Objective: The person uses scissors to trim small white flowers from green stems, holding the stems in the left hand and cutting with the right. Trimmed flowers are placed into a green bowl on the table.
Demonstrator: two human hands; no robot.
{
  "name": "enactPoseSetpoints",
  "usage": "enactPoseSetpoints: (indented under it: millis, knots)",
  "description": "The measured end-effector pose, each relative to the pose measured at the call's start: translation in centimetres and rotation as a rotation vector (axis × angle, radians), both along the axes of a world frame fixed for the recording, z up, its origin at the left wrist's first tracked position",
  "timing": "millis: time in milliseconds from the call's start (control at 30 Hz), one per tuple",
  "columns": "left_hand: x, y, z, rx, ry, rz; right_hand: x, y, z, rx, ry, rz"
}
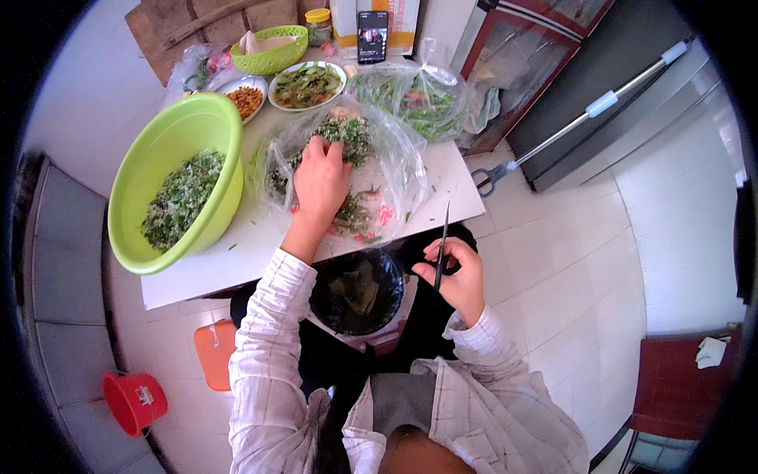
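Observation:
My left hand (323,178) reaches into an open clear plastic bag (408,172) on the white table, its fingers at a heap of green and white flower sprigs (349,137); whether they grip any cannot be told. Loose green stems (352,216) and pink-red scraps lie in the bag nearer to me. In my right hand (456,272), off the table's front edge, is a pair of dark scissors (441,255), blades pointing away from me. A green plastic basin (228,178) to the left holds more chopped sprigs (186,198).
Behind the bag stand a plate of cooked greens (308,86), a dish of orange-brown food (244,101), a bagged bunch of greens (426,103), a green basket (269,53), a jar (318,28) and a phone (372,38). A black-lined bin (355,293) sits below the table edge.

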State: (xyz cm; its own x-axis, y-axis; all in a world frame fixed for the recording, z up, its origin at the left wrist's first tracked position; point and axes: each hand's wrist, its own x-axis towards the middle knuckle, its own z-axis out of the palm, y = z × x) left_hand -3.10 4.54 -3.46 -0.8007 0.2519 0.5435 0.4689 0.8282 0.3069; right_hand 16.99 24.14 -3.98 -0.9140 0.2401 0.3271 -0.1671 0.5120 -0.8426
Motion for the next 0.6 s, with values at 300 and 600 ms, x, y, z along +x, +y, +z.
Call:
enactPoseSetpoints:
  millis: [300, 600]
  knots:
    - [-3.7, 0.3, 0.5, -0.059, 0.038, 0.051, -3.0, -1.7, 1.2, 0.022, 0.058, 0.08]
    - [-2.6, -3.2, 2.8, 0.233, -0.056, -0.208, -5.2, -1.0, 2.5, 0.063, 0.103, 0.092]
